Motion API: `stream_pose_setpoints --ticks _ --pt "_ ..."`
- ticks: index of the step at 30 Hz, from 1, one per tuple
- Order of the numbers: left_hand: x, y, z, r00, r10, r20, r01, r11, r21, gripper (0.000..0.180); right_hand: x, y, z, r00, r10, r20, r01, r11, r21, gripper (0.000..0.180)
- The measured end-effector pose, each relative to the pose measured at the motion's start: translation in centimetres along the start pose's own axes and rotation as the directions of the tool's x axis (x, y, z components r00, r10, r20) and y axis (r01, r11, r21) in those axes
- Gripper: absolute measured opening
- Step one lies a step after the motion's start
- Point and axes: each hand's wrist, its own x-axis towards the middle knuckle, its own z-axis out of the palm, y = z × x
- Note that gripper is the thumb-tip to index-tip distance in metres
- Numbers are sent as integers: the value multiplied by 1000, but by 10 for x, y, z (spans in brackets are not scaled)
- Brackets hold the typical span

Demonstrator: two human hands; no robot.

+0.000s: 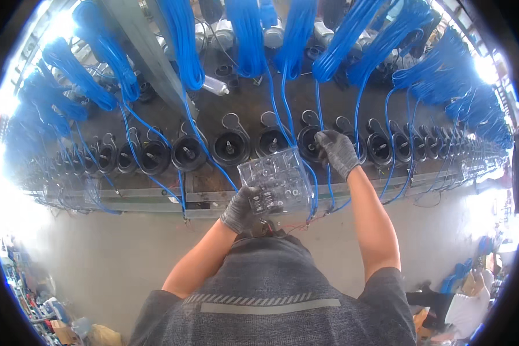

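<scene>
My left hand (240, 210), in a grey glove, grips the near left corner of a clear plastic compartment tray (301, 199). Small metal parts, some ring-shaped, lie in its compartments. The tray is held tilted at the bench's front edge. My gloved right hand (337, 153) reaches over a round black housing (307, 144), its fingers drawn together at the right side of the part. Whatever those fingers pinch, if anything, is hidden. Just left stand similar housings, one with an upright metal shaft (230, 147) in its middle, another (274, 142) partly behind the tray.
A long row of black housings (188, 151) runs both ways along the dark bench (248, 101). Coiled blue cables (184, 52) hang above, with strands crossing the row. A grey metal post (150, 55) rises at left. At lower right, another person (467, 308) is partly visible.
</scene>
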Motion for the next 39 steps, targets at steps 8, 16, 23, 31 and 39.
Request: stream_pose_setpoints --ticks 8,16,23,31,39 --pt "-6 19 -16 1000 23 3 -23 1000 3 83 22 -3 -4 972 230 46 -231 973 8 33" --pt "-8 29 -18 996 -55 76 59 997 -43 77 17 -13 0 995 104 11 -96 954 -285 30" --pt "-4 37 -11 959 -153 237 134 986 96 80 28 -33 15 995 67 79 21 610 -792 27" --pt "0 22 -27 961 -146 236 151 988 -5 78 46 -39 36 972 131 196 178 140 -974 19" --pt "18 12 -12 986 -5 168 12 999 -37 68 58 -7 31 963 -36 269 271 109 -956 22"
